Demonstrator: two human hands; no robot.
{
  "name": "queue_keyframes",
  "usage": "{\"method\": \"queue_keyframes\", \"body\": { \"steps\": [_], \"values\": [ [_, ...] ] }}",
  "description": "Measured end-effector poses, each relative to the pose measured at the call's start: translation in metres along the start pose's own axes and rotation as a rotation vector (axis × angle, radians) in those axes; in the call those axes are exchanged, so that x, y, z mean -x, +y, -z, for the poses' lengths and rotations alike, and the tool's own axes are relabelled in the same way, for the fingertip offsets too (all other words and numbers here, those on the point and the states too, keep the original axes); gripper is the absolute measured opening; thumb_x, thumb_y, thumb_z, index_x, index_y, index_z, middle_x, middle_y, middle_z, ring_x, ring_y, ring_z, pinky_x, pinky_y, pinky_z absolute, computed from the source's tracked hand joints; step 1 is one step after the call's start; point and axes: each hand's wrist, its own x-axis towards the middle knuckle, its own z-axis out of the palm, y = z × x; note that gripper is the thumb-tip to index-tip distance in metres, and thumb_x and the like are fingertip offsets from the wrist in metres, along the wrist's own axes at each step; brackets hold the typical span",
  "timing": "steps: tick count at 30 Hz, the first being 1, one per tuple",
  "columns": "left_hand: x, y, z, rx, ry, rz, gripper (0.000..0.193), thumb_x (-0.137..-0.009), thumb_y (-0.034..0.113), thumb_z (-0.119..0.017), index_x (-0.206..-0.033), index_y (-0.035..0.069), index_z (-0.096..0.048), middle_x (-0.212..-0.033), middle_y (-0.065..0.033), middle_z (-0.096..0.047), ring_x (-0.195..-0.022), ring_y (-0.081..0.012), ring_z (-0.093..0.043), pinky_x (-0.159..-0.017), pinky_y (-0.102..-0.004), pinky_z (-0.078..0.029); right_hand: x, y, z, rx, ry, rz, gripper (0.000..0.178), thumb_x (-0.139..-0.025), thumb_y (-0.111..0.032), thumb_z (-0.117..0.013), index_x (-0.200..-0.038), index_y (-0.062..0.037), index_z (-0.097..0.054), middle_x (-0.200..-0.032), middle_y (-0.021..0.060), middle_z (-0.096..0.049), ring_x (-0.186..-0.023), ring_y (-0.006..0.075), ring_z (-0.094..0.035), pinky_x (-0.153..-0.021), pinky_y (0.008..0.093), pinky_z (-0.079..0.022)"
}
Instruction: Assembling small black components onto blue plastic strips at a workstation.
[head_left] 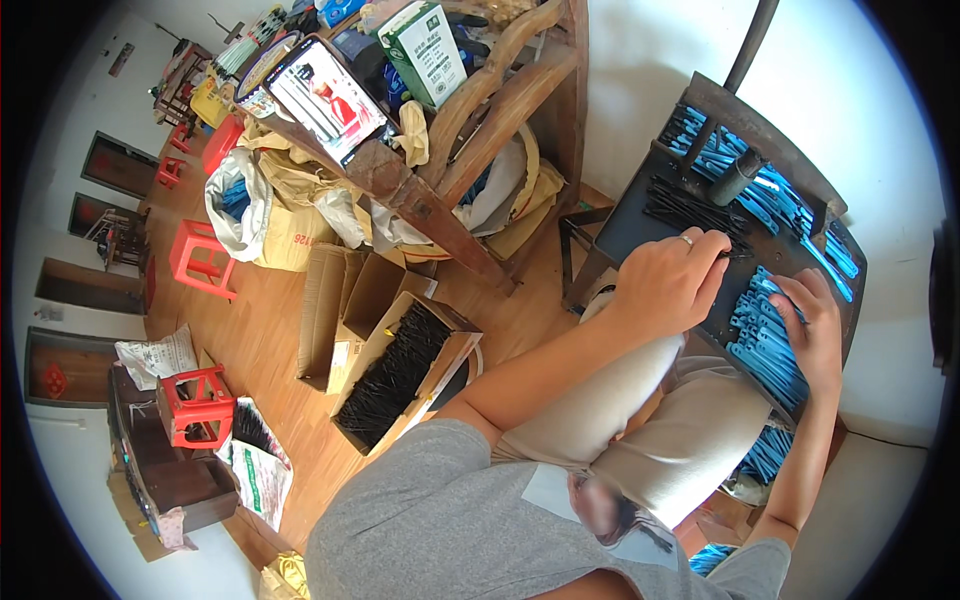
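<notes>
My left hand (668, 282), a ring on one finger, is closed in a pinch at the near end of a heap of thin black sticks (690, 208). A short dark end shows at its fingertips. To its right, my right hand (815, 325) curls over a pile of slim blue plastic strips (762, 335) with holes in their ends. Its thumb and forefinger close around the end of one strip, partly hidden by the fingers. Both piles lie on a dark work surface (625, 235). More blue strips (735, 160) lie along its far side.
A dark metal post (740, 178) stands over the work surface. Left of my knees is a cardboard box (345, 425) of black sticks. A wooden rack (400, 190) holds a phone (325, 95) and a green-white carton (425, 55). Red stools (203, 258) stand farther left.
</notes>
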Motion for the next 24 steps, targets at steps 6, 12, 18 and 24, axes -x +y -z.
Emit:
{"method": "queue_keyframes", "body": {
  "steps": [6,12,18,24],
  "values": [
    [0.0005,-0.0004,0.0002,-0.006,-0.008,-0.008,0.015,-0.084,0.014,-0.062,-0.097,0.009,-0.055,-0.075,-0.0073,-0.058,-0.058,-0.0255,-0.059,-0.05,-0.0371,-0.046,-0.0003,-0.0013,-0.0005,0.008,0.081,0.044,0.018,-0.081,-0.008,-0.069,-0.096,0.0017,-0.064,-0.082,0.0118,-0.054,-0.075,0.0273,-0.054,-0.066,0.0338,-0.044],
    [0.0007,-0.0002,0.0002,-0.016,-0.007,-0.019,0.014,-0.085,0.015,-0.061,-0.095,0.009,-0.054,-0.073,-0.0076,-0.055,-0.057,-0.0257,-0.059,-0.049,-0.0368,-0.045,0.0005,-0.0041,-0.0027,-0.018,0.082,0.019,0.018,-0.079,-0.005,-0.071,-0.095,0.0002,-0.064,-0.083,0.0117,-0.056,-0.073,0.0279,-0.057,-0.064,0.0344,-0.045],
    [0.001,-0.0002,0.0,-0.017,-0.013,-0.013,0.014,-0.085,0.015,-0.061,-0.095,0.009,-0.054,-0.072,-0.0076,-0.056,-0.057,-0.0258,-0.059,-0.049,-0.037,-0.045,0.001,-0.0008,-0.0046,-0.054,0.081,0.031,0.02,-0.073,-0.001,-0.075,-0.088,0.0004,-0.062,-0.081,0.011,-0.056,-0.071,0.026,-0.058,-0.062,0.0333,-0.046],
    [0.0012,-0.0002,0.0004,-0.014,-0.031,0.002,0.015,-0.084,0.015,-0.062,-0.096,0.01,-0.055,-0.073,-0.0071,-0.057,-0.057,-0.026,-0.059,-0.049,-0.0377,-0.045,0.0017,-0.001,-0.0046,-0.127,0.029,-0.048,0.023,-0.072,0.004,-0.074,-0.08,-0.0003,-0.053,-0.074,0.008,-0.049,-0.062,0.019,-0.051,-0.056,0.0305,-0.042]
  ]
}}
